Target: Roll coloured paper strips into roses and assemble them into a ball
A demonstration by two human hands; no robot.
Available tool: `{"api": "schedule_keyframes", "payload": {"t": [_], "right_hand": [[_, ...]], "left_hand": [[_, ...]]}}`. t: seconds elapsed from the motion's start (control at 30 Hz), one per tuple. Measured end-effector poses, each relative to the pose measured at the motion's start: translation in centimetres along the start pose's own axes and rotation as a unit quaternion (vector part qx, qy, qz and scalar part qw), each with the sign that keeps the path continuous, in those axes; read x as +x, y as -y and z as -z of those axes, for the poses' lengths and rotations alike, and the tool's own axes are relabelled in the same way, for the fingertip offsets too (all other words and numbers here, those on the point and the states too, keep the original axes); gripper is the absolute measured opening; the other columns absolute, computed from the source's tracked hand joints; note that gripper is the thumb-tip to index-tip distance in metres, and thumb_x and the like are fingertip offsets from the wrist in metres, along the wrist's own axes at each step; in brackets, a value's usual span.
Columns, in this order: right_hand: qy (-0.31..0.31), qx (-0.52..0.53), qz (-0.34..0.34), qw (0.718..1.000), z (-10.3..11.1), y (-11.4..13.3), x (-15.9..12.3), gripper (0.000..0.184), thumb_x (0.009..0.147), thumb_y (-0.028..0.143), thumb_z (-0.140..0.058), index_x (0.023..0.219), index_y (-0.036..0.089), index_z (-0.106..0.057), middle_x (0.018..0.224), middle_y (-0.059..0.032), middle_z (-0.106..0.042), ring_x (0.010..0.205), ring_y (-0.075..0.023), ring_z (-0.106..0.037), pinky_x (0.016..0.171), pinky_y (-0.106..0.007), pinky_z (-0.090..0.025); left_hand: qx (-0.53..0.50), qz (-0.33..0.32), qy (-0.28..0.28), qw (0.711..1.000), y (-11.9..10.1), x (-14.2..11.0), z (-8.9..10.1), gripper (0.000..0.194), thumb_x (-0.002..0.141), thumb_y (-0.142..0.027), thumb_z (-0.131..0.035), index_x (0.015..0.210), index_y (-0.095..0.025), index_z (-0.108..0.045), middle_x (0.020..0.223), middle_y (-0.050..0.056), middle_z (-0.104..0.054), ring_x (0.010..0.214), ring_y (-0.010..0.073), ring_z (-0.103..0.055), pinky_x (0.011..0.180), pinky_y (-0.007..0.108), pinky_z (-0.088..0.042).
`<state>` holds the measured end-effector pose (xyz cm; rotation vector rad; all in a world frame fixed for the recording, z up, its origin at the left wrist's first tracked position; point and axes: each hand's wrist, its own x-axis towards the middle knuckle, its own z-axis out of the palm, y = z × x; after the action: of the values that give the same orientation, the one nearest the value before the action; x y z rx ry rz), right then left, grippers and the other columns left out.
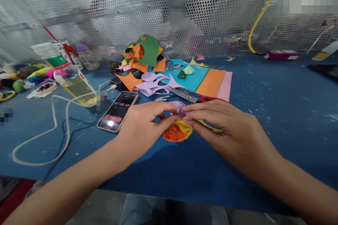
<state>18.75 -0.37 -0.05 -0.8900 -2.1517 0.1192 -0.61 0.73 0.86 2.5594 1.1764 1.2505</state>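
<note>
Between my two hands is a small piece of purple paper (178, 107), pinched by the fingertips of my left hand (144, 121) and my right hand (224, 121). Both hands are closed on it, and part of it is hidden behind the fingers. Directly below the fingertips lies a round orange and yellow folded-paper piece (176, 133). A yellow strip (211, 127) shows under my right hand. Just beyond the hands rest scissors (188, 95) with red handles, the handles partly covered by my right hand. Purple paper scrap with round cut-outs (151, 86) lies past the scissors.
A lit phone (118, 110) with a timer lies left of my left hand. Behind it a tilted bottle of yellowish liquid (79, 89) and a looping white cable (67, 130). Coloured sheets (211, 82), a pile of paper scraps (148, 51) and a perforated metal screen (216, 17) stand farther back.
</note>
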Motion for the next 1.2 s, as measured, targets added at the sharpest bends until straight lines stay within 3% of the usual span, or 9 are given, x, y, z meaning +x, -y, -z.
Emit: {"api": "schedule_keyframes", "payload": {"t": [0.17, 0.33, 0.5, 0.73, 0.9, 1.2], "right_hand": [[-0.007, -0.029, 0.054, 0.998, -0.10, 0.16, -0.08, 0.016, 0.088, 0.013, -0.051, 0.092, 0.018, -0.065, 0.098, -0.0037, -0.072, 0.093, -0.0170, -0.066, 0.083, -0.030, -0.051], [-0.003, -0.036, 0.054, 0.998, -0.32, 0.32, 0.04, 0.016, 0.087, 0.010, -0.050, 0.089, 0.017, -0.065, 0.100, -0.0049, -0.069, 0.088, -0.0134, -0.065, 0.079, -0.023, -0.051], [0.006, -0.068, 0.073, 0.995, -0.39, 0.28, -0.23, 0.017, 0.089, 0.013, -0.047, 0.091, 0.019, -0.063, 0.103, -0.0062, -0.067, 0.086, -0.0178, -0.064, 0.074, -0.029, -0.052], [0.018, -0.072, 0.091, 0.993, -0.59, 0.19, -0.46, 0.017, 0.089, 0.012, -0.046, 0.091, 0.018, -0.062, 0.103, -0.0080, -0.066, 0.084, -0.0196, -0.064, 0.071, -0.032, -0.052], [-0.004, -0.049, 0.060, 0.997, -0.65, 0.20, -0.23, 0.012, 0.086, 0.011, -0.052, 0.090, 0.015, -0.063, 0.092, -0.0064, -0.068, 0.085, -0.0169, -0.064, 0.079, -0.028, -0.051], [-0.009, -0.027, -0.008, 1.000, -0.59, -0.19, -0.05, 0.010, 0.082, 0.014, -0.054, 0.082, 0.020, -0.062, 0.080, -0.0023, -0.070, 0.075, -0.0170, -0.066, 0.067, -0.027, -0.051]], "left_hand": [[-0.037, 0.101, 0.032, 0.994, -0.35, -0.16, 0.09, 0.022, 0.074, -0.016, -0.071, 0.095, -0.021, -0.068, 0.083, -0.003, -0.074, 0.066, 0.0103, -0.068, 0.050, 0.015, -0.051], [-0.005, 0.051, 0.013, 0.999, -0.24, -0.16, -0.07, 0.018, 0.073, -0.018, -0.072, 0.090, -0.019, -0.068, 0.075, -0.003, -0.070, 0.057, 0.0070, -0.061, 0.055, 0.016, -0.049], [0.032, 0.025, 0.028, 0.999, -0.28, -0.16, 0.18, 0.019, 0.076, -0.024, -0.070, 0.094, -0.018, -0.066, 0.077, -0.001, -0.067, 0.059, 0.0078, -0.057, 0.053, 0.018, -0.045], [0.015, 0.030, 0.048, 0.998, -0.42, -0.25, 0.28, 0.009, 0.076, -0.020, -0.068, 0.079, -0.016, -0.061, 0.073, -0.002, -0.064, 0.059, 0.0069, -0.058, 0.050, 0.015, -0.044], [-0.039, 0.032, 0.026, 0.998, -0.78, -0.32, 0.10, 0.010, 0.076, -0.013, -0.066, 0.085, -0.017, -0.064, 0.076, -0.003, -0.069, 0.065, 0.0072, -0.063, 0.051, 0.012, -0.048], [-0.099, 0.051, 0.039, 0.993, -0.97, -0.42, -0.16, 0.030, 0.073, -0.005, -0.066, 0.100, -0.017, -0.064, 0.087, -0.001, -0.075, 0.073, 0.0098, -0.071, 0.064, 0.013, -0.057]]}}
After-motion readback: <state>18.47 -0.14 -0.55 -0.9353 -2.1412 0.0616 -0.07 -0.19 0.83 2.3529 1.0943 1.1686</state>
